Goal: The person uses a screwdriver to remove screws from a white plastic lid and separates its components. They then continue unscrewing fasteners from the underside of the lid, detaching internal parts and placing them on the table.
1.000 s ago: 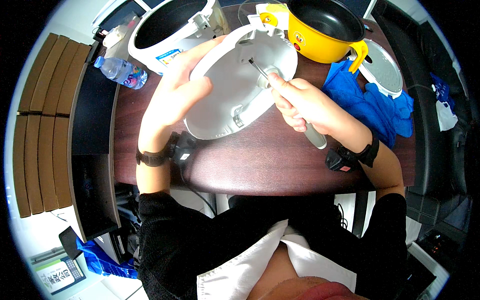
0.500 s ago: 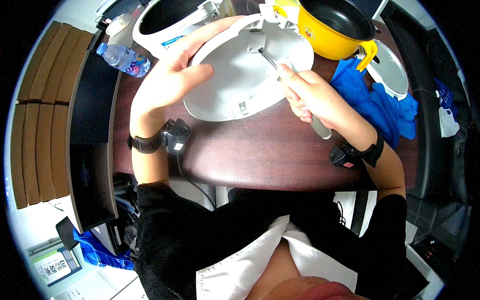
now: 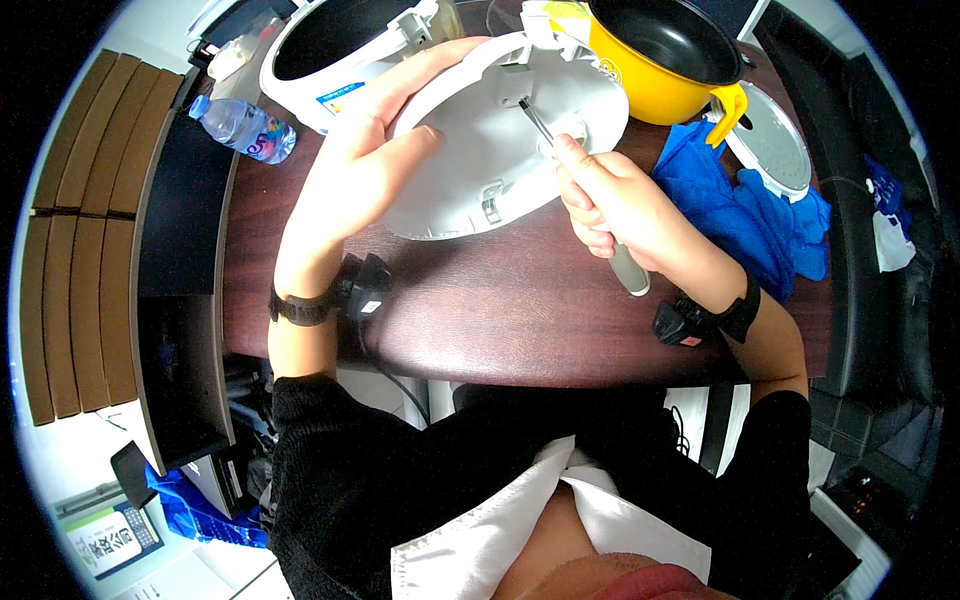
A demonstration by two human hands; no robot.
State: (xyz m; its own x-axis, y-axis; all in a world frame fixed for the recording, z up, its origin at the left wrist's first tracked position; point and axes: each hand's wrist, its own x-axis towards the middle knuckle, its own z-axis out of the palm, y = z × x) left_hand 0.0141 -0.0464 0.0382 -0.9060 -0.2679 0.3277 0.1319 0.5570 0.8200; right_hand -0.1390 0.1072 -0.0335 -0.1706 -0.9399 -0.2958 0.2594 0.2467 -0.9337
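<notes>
A white oval plastic lid shell, probably from the rice cooker, is tilted up above the table with its hollow inside towards me. My left hand grips its left side, the thumb lying over the inside and the fingers behind the rim. In my right hand is a screwdriver with a grey handle, fingers wrapped round it. Its metal shaft points up and left, the tip at a small fitting near the top of the shell's inside. Whether a screw sits under the tip is too small to tell.
Beyond the shell stand a white cooker body and a yellow pot with a black inside. A blue cloth and an oval grey-white lid plate lie at right. A water bottle lies at left on the brown table.
The shell has tilted a little more, and my left hand and wrist have shifted slightly right and down. The screwdriver handle has swung slightly left, its tip staying at the same fitting.
</notes>
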